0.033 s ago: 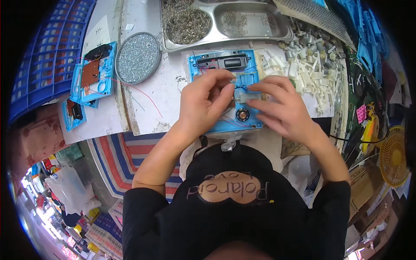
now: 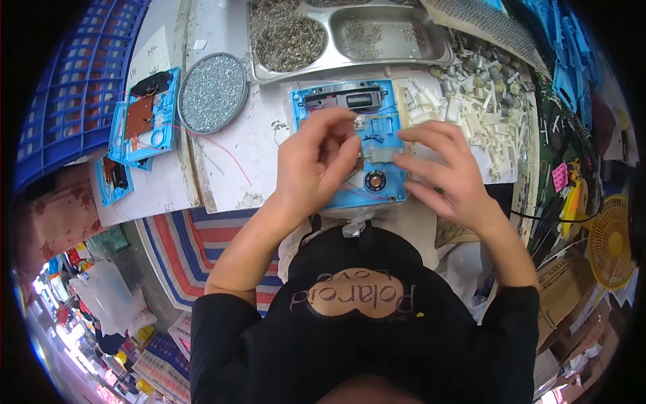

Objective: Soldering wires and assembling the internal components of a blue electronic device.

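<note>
A blue plastic housing (image 2: 342, 196) lies on the white work surface in front of me. It carries a black module with a dark window (image 2: 360, 100), thin wires and a small round speaker (image 2: 375, 180). A pale, translucent block (image 2: 381, 155) sits in its middle. My left hand (image 2: 316, 155) is over the housing's left half, its fingers curled in toward the thumb; whatever they hold is hidden. On the right edge, my right hand (image 2: 447, 168) has its fingers apart, with fingertips close to the pale block and nothing visible in them.
Behind the housing stands a metal tray (image 2: 330, 67) of small screws. A round dish (image 2: 214, 93) of silvery bits sits left of it, near another wired blue housing (image 2: 161, 128). White plastic parts and small motors (image 2: 481, 111) are heaped at the right.
My right hand has drawn slightly right, its fingertips moving back from the pale block. More of the blue housing's middle shows. My left hand has shifted slightly left.
</note>
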Action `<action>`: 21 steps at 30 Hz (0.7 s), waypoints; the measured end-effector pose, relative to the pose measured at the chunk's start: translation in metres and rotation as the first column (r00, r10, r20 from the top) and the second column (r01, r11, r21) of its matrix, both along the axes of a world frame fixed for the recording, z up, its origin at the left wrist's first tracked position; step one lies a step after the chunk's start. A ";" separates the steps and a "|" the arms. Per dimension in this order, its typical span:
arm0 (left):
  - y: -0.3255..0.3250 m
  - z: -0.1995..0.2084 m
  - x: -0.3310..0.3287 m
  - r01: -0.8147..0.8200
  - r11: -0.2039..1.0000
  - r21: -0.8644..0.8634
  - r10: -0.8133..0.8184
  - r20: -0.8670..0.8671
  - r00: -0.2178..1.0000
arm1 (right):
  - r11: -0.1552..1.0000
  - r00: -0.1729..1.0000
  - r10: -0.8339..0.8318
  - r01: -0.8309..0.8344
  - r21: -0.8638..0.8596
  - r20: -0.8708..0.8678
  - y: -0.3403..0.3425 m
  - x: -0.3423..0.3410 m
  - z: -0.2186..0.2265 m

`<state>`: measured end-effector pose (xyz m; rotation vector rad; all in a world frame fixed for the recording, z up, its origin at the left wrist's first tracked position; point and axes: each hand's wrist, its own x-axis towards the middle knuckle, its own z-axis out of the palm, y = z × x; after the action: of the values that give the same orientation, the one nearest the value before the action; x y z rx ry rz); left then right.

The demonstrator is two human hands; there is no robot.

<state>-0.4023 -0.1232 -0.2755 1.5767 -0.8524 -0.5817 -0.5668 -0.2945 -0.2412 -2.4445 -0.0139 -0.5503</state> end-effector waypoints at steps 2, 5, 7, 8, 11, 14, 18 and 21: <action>0.006 -0.001 -0.005 0.019 0.998 -0.054 -0.012 0.140 0.990 | 0.977 0.981 -0.191 0.193 0.095 -0.027 -0.004 -0.033 0.001; 0.005 0.010 -0.002 0.311 0.950 0.020 -0.241 0.679 0.693 | 0.922 0.929 -0.368 0.369 0.116 -0.032 -0.018 -0.070 -0.002; 0.006 0.014 -0.006 0.297 0.940 0.169 -0.327 0.700 0.635 | 0.862 0.860 -0.506 0.505 -0.030 -0.064 -0.043 -0.094 0.001; 0.005 0.015 -0.006 0.290 0.930 0.224 -0.359 0.716 0.599 | 0.785 0.785 -0.618 0.612 -0.090 -0.053 -0.060 -0.106 -0.002; 0.002 0.018 -0.007 0.266 0.918 0.294 -0.396 0.702 0.592 | 0.551 0.580 -0.814 0.751 -0.363 -0.036 -0.118 -0.121 0.003; 0.002 0.020 -0.008 0.240 0.917 0.320 -0.398 0.670 0.627 | 0.519 0.504 -0.853 0.796 -0.313 -0.134 -0.171 -0.111 -0.003; 0.004 0.023 -0.005 0.262 0.919 0.294 -0.389 0.569 0.724 | 0.584 0.571 -0.806 0.721 -0.374 -0.157 -0.222 -0.091 -0.023; 0.001 0.020 -0.004 0.277 0.951 0.136 -0.305 0.539 0.785 | 0.574 0.565 -0.808 0.692 -0.438 -0.166 -0.224 -0.088 -0.024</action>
<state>-0.4059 -0.1218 -0.2557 1.6982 -1.5568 -0.3540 -0.6551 -0.5187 -0.2650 -2.7618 1.2831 -0.4656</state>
